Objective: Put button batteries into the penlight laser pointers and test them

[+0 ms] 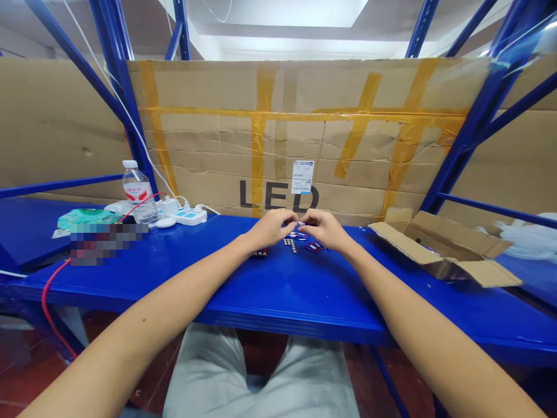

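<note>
Both hands meet over the far middle of the blue shelf surface (278,290). My left hand (270,227) and my right hand (324,228) are closed in pinches on one tiny part (300,223) held between their fingertips; it is too small to name. Below the hands lie several small parts: a row of silvery pieces (290,244), red and blue pieces (314,247) by the right wrist, and dark pieces (259,253) under the left wrist.
An open cardboard box (444,247) lies at the right. At the left stand a water bottle (138,194), a white power strip (185,215) with a red cable (52,284), and a green packet (85,219). A taped cardboard wall (304,133) marked LED backs the shelf.
</note>
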Action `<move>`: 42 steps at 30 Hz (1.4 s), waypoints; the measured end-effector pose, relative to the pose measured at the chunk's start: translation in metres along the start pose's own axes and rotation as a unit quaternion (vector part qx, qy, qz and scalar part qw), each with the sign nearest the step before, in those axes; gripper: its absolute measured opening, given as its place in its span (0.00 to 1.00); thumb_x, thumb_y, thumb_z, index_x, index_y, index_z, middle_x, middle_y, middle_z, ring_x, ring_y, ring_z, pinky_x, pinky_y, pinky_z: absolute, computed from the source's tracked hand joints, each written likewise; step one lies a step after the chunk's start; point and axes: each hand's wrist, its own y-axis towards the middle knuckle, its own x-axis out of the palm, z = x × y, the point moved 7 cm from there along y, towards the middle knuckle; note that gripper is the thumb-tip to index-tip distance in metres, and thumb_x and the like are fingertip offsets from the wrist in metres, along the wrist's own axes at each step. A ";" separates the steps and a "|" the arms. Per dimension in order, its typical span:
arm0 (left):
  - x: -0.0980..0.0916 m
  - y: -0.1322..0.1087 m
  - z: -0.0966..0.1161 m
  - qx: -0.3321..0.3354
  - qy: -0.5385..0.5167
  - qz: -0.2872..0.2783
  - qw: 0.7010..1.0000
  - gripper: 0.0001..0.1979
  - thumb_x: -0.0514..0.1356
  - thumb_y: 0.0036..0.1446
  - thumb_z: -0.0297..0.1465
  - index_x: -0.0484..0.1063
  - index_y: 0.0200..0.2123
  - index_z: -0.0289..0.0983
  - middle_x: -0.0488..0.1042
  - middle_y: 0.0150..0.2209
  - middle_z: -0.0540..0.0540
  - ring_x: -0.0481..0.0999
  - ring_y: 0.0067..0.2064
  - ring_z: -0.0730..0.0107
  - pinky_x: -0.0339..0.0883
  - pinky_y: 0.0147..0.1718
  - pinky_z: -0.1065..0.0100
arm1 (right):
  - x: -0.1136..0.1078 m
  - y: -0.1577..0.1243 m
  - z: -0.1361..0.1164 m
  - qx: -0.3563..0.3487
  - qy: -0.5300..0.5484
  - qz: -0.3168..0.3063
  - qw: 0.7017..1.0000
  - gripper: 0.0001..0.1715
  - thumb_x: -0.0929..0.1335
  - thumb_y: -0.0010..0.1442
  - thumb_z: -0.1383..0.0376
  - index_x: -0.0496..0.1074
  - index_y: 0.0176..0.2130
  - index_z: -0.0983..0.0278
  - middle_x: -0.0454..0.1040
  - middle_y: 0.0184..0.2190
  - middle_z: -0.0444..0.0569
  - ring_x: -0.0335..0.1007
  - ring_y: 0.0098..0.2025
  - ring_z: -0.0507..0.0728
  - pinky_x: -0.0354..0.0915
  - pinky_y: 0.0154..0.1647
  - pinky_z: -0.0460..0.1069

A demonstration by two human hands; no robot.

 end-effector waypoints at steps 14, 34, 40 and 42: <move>0.007 -0.001 -0.004 -0.009 0.017 -0.008 1.000 0.05 0.57 0.59 0.27 0.73 0.35 0.35 0.75 0.31 0.47 0.72 0.34 0.69 0.63 0.34 0.68 | 0.003 0.000 0.002 0.016 -0.040 -0.052 0.998 0.08 0.68 0.54 0.64 0.76 0.31 0.65 0.76 0.28 0.48 0.68 0.32 0.56 0.60 0.35 0.50; 0.004 -0.003 -0.008 -0.033 -0.026 0.003 0.999 0.07 0.56 0.58 0.27 0.74 0.34 0.35 0.76 0.30 0.48 0.71 0.32 0.71 0.61 0.32 0.70 | 0.004 -0.001 -0.012 -0.061 -0.124 -0.002 0.990 0.06 0.68 0.52 0.68 0.68 0.34 0.64 0.69 0.33 0.48 0.64 0.36 0.56 0.60 0.37 0.49; 0.002 -0.002 -0.007 -0.072 -0.091 0.015 0.993 0.06 0.57 0.57 0.27 0.74 0.32 0.34 0.76 0.29 0.49 0.71 0.31 0.72 0.61 0.32 0.71 | -0.001 -0.003 -0.017 -0.083 -0.114 0.039 0.989 0.05 0.65 0.51 0.72 0.66 0.30 0.63 0.69 0.28 0.46 0.64 0.32 0.54 0.59 0.35 0.49; 0.001 -0.002 -0.006 -0.074 -0.098 0.020 0.992 0.06 0.57 0.58 0.28 0.74 0.33 0.34 0.76 0.29 0.49 0.71 0.31 0.72 0.62 0.33 0.70 | -0.002 -0.002 -0.016 -0.067 -0.096 0.031 0.993 0.02 0.66 0.51 0.71 0.68 0.29 0.64 0.70 0.28 0.46 0.65 0.32 0.54 0.60 0.35 0.49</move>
